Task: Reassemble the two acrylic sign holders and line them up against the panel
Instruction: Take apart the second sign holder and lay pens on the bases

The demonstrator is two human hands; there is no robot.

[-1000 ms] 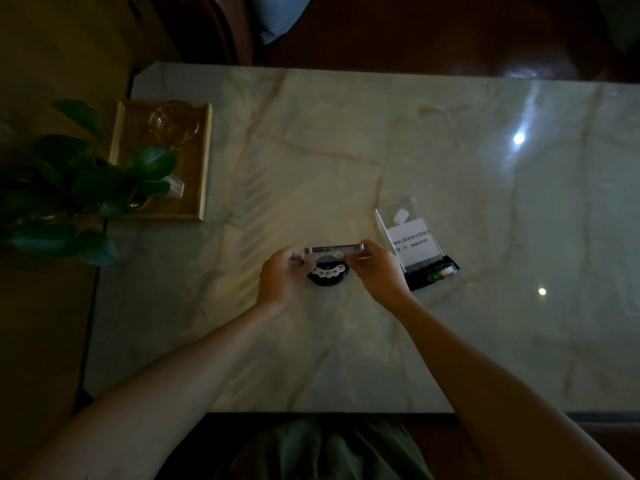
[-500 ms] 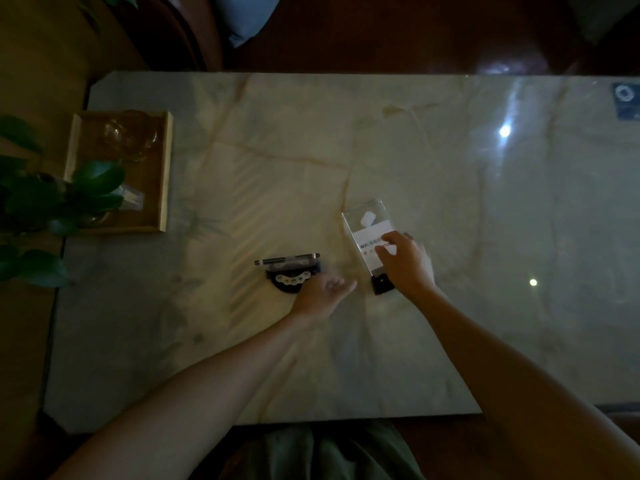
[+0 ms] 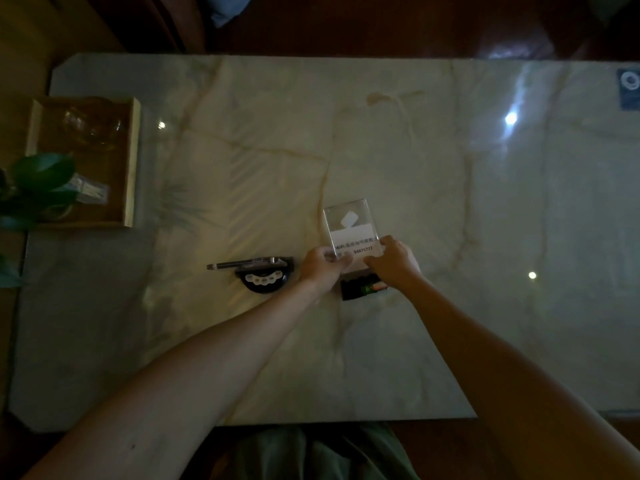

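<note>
The left hand (image 3: 323, 268) has joined the right hand (image 3: 393, 263); both grips hold the clear sign (image 3: 353, 232). Seat it squarely in its black base (image 3: 356, 289).

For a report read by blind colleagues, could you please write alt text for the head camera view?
Both hands, left hand and right hand, grip the lower edges of a clear acrylic sign above its black base on a marble table. To the left stands a second sign holder; a wooden tray sits at the table's left edge.
</note>
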